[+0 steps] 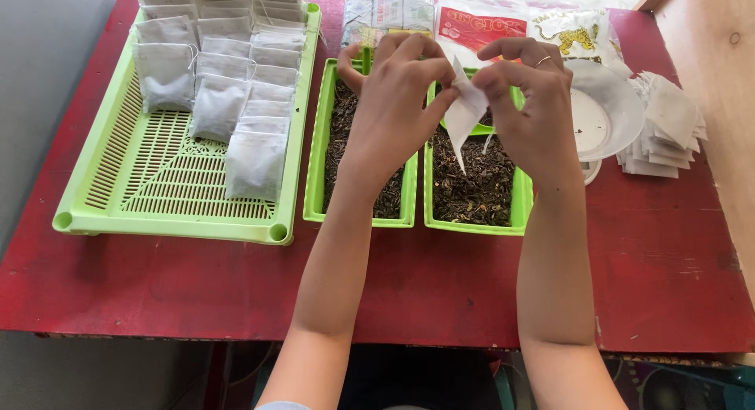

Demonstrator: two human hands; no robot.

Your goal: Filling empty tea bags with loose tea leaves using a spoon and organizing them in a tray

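Item in hand: one small white paper filter sachet (465, 111), empty and flat, held above the right-hand shallow green plastic tray of dark loose tea leaves (474, 186). It is pinched at its upper edge between the left hand (393, 95) and the right hand (525, 103), each closed on a corner with thumb and forefinger; its pointed lower end hangs just over the leaves. A ring is worn on the right hand. Adjacent stock: a second narrow green plastic tray of loose tea leaves (340, 150), just beside the first; a large slotted green plastic tray (157, 190) at the left, on which filled white sachets with strings (236, 103) are laid in overlapping rows; a white round dish (609, 115) and a stack of empty white paper sachets (664, 131) at the right; printed foil packets (480, 21) at the far edge of the red painted table (393, 276). Handling note, as a judgement: the mouth is best parted by sliding the two layers gently against each other, the thin paper being kept untorn and held over the tray so that any spill is caught there.
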